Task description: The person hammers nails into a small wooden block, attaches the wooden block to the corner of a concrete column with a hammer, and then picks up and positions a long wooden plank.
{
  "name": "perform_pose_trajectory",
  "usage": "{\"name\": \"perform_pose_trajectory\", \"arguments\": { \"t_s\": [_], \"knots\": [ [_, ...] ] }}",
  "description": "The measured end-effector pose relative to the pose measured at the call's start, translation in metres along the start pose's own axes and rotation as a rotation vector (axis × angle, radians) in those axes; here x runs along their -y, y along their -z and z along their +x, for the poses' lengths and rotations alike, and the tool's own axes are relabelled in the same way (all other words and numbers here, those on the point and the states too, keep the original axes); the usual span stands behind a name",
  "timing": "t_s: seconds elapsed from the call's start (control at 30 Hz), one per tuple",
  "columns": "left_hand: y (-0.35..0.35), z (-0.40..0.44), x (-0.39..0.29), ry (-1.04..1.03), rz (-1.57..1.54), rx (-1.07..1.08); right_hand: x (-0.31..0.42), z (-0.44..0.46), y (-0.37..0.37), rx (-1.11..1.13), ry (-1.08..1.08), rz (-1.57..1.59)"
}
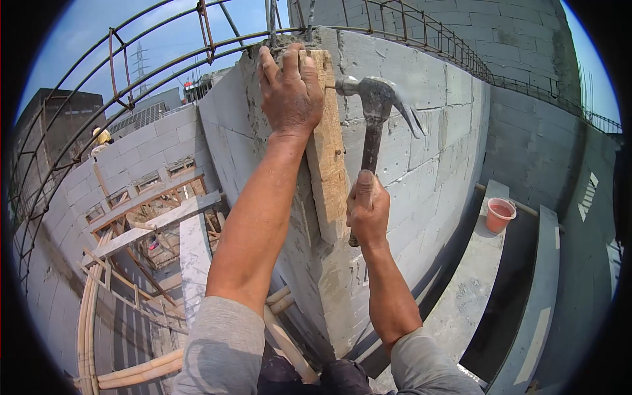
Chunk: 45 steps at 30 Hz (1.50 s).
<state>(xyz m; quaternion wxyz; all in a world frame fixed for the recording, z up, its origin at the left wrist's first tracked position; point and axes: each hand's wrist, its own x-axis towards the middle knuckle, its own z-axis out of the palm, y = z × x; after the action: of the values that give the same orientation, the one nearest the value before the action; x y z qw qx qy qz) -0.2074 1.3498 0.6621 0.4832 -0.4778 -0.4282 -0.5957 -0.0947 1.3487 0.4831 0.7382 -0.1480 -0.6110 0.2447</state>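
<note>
My right hand (368, 209) is wrapped round the handle of a claw hammer (376, 99), its claw turned to the right. The hammer's face is at a nail (330, 86) in the upper part of a wooden board (327, 155); whether they touch I cannot tell. A second nail head (338, 152) shows lower on the board. Upright, the board lies along the corner of a grey block wall (421, 99). My left hand (291, 89) holds the board near its top, with fingers reaching over toward the wall's upper edge and the thumb on the board's side.
Rebar cages (125, 46) run along the wall tops. To the right, a pinkish bucket (500, 214) stands on a plank walkway (471, 283) beside a dark gap. Planks and bamboo poles (141, 368) lie below left. Another person (101, 136) is far off at the left.
</note>
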Motion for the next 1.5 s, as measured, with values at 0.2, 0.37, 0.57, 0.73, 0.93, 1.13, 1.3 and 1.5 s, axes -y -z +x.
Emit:
{"name": "perform_pose_trajectory", "arguments": {
  "t_s": [0.2, 0.37, 0.57, 0.73, 0.93, 1.13, 1.3, 1.5],
  "knots": [
    [0.005, -0.008, -0.001, 0.064, -0.006, 0.046, 0.072, -0.014, 0.048, -0.224, 0.156, 0.429],
    [0.000, -0.008, 0.002, -0.008, 0.027, -0.018, 0.118, 0.005, 0.072, -0.506, 0.647, 0.773],
    [0.002, -0.014, 0.000, 0.003, 0.007, 0.009, 0.022, -0.006, 0.009, 0.137, -0.171, 0.118],
    [0.003, -0.008, -0.001, 0.056, -0.009, 0.019, 0.068, -0.016, 0.039, -0.073, -0.009, 0.331],
    [0.001, -0.009, 0.002, 0.033, 0.003, -0.002, 0.142, 0.009, 0.079, -0.630, 0.730, 0.794],
    [-0.001, -0.007, 0.000, -0.011, -0.023, 0.028, 0.008, -0.012, 0.003, 0.120, -0.222, 0.086],
    [0.004, -0.007, -0.001, 0.076, -0.036, 0.023, 0.062, -0.018, 0.040, -0.119, -0.002, 0.358],
    [0.004, -0.009, 0.003, 0.062, -0.037, -0.009, 0.115, 0.013, 0.087, -0.453, 0.687, 0.702]
  ]
}}
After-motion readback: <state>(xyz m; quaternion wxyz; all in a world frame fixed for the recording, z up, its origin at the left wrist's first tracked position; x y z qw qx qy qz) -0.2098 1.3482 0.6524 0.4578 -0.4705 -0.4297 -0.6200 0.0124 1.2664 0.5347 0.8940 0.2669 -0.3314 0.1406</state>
